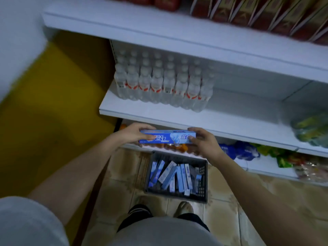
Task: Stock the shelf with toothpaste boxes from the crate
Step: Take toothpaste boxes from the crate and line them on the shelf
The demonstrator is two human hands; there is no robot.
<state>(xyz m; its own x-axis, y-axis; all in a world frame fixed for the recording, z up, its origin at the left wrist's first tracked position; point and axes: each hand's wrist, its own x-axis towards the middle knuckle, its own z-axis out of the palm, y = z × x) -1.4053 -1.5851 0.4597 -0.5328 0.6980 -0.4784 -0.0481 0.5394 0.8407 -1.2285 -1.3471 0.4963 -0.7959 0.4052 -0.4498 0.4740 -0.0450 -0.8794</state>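
- Grey fabric at 6 o'clock: the person's clothing, with two feet on beige floor tiles just beyond.
- Dark plastic crate (203,176) on the floor at 5 o'clock, holding a loose jumble of blue toothpaste boxes (170,176), most standing on end or leaning.
- Centre frame: one toothpaste box (167,138) held in the air above the crate, in front of the middle shelf's edge.
- Left hand (132,133) grips the box's left end, thumb on the front face, fingers curled over the top.
- Right hand (204,141) pinches the right end the same way.
- Long axis runs 9 to 3 o'clock, roughly parallel to the shelf edge; printed face looks up at the camera.
- Handling judgement: thin card, light, stiff along its length but crushable on the broad faces. End grips suit it; the glossy print may slip.
- Middle shelf (239,110) at 2 o'clock shows bare white board right of the water bottles (159,82), a likely landing spot.
- Farthest, 12 o'clock: red cartons (266,13) on the top shelf.
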